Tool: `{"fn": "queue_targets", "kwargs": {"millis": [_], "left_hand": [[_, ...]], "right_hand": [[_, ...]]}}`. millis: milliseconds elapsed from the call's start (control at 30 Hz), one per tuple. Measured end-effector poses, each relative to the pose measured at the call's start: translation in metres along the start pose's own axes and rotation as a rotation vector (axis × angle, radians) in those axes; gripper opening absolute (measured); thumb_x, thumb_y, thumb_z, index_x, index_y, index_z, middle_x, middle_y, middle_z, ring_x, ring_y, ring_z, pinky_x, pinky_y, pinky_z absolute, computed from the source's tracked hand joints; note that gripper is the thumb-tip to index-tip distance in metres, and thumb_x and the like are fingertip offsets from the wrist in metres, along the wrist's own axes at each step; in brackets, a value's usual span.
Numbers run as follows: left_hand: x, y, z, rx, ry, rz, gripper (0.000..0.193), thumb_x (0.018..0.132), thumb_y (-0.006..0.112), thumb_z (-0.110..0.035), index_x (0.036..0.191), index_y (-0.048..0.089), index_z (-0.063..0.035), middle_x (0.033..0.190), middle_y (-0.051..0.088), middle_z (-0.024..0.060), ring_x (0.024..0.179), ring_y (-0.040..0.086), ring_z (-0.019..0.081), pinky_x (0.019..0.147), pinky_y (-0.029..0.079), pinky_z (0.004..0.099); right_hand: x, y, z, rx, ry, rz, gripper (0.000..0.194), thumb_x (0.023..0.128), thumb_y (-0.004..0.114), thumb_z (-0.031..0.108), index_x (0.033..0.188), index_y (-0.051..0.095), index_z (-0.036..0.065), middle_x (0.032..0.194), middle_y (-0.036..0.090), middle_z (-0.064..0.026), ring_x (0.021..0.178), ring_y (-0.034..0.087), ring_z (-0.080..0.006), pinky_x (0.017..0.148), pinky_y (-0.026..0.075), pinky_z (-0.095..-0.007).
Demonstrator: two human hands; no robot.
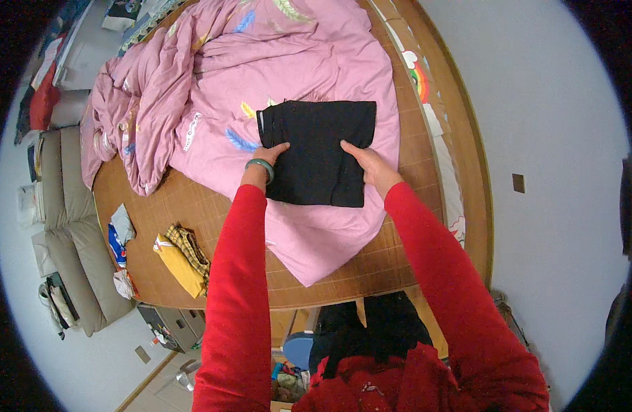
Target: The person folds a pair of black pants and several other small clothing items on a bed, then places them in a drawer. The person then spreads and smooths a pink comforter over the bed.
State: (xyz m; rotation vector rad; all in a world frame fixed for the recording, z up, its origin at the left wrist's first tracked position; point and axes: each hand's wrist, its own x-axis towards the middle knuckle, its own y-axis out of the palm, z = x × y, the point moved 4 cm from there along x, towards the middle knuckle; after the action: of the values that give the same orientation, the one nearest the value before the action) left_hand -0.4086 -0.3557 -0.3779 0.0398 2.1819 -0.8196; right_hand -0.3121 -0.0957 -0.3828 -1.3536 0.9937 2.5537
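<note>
A black cloth garment (316, 154), folded to a rough square, is in both my hands over a pink patterned quilt (326, 242). My left hand (264, 159), with a green bangle (260, 166) at the wrist, grips its left edge, thumb on top. At the right edge my right hand (371, 164) does the same, its fingers hidden beneath the cloth. A pale strip shows at the garment's upper left corner. Whether the cloth rests on the quilt or is slightly raised, I cannot tell.
The quilt lies bunched at the left on a brown bed mat (141, 206). Left of my arm are folded yellow (179, 265) and plaid (190, 244) clothes. Small cloth items (121, 226) lie near the bed's edge. Beyond stands a grey sofa (79, 237); a wall (542, 129) rises at right.
</note>
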Motion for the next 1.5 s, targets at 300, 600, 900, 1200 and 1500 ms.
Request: {"fn": "queue_targets", "kwargs": {"millis": [300,600,900,1200,1500], "left_hand": [[-0.135,-0.034,-0.012,-0.856,0.077,0.578,0.049,0.080,0.064,-0.020,0.120,0.049,0.0029,0.114,0.058,0.0151,0.103,0.056,0.0264,0.092,0.044,0.0351],[-0.290,-0.067,0.055,-1.018,0.083,0.555,0.046,0.081,0.063,-0.014,0.122,0.048,0.0011,0.118,0.056,0.0128,0.105,0.055,0.0247,0.093,0.044,0.0365],[-0.419,-0.081,0.172,-1.121,-0.273,0.302,0.037,0.082,0.062,-0.019,0.114,0.054,-0.0007,0.108,0.061,0.0108,0.099,0.058,0.0210,0.087,0.046,0.0331],[-0.562,-0.113,0.326,-0.963,-0.389,0.275,0.048,0.077,0.068,-0.012,0.119,0.048,0.0003,0.111,0.058,0.0111,0.097,0.058,0.0204,0.087,0.046,0.0320],[-0.570,-0.182,0.390,-0.135,0.294,-0.304,0.102,0.058,0.082,-0.025,0.134,0.019,0.0019,0.132,0.031,0.0267,0.123,0.034,0.0384,0.099,0.032,0.0418]], "right_hand": [[-0.077,0.022,0.022,0.043,-0.046,0.099,0.042,0.080,0.065,0.021,0.115,0.053,0.001,0.107,0.061,-0.0114,0.098,0.058,-0.0227,0.086,0.047,-0.0350],[-0.225,0.050,-0.007,-0.245,-0.020,0.343,0.038,0.086,0.057,0.014,0.120,0.049,-0.001,0.114,0.057,-0.0096,0.101,0.056,-0.0196,0.089,0.046,-0.0322],[-0.332,0.076,-0.106,-0.173,0.402,0.181,0.041,0.088,0.052,0.023,0.122,0.046,0.000,0.117,0.056,-0.0092,0.104,0.055,-0.0196,0.091,0.044,-0.0312],[-0.403,0.105,-0.208,-0.843,0.421,0.287,0.052,0.079,0.066,0.017,0.124,0.046,0.003,0.119,0.054,-0.0050,0.103,0.051,-0.0165,0.092,0.040,-0.0291],[-0.394,0.169,-0.269,-1.246,0.381,0.409,0.070,0.073,0.072,0.016,0.130,0.036,-0.001,0.128,0.048,-0.0115,0.115,0.044,-0.0196,0.100,0.032,-0.0316]]}}
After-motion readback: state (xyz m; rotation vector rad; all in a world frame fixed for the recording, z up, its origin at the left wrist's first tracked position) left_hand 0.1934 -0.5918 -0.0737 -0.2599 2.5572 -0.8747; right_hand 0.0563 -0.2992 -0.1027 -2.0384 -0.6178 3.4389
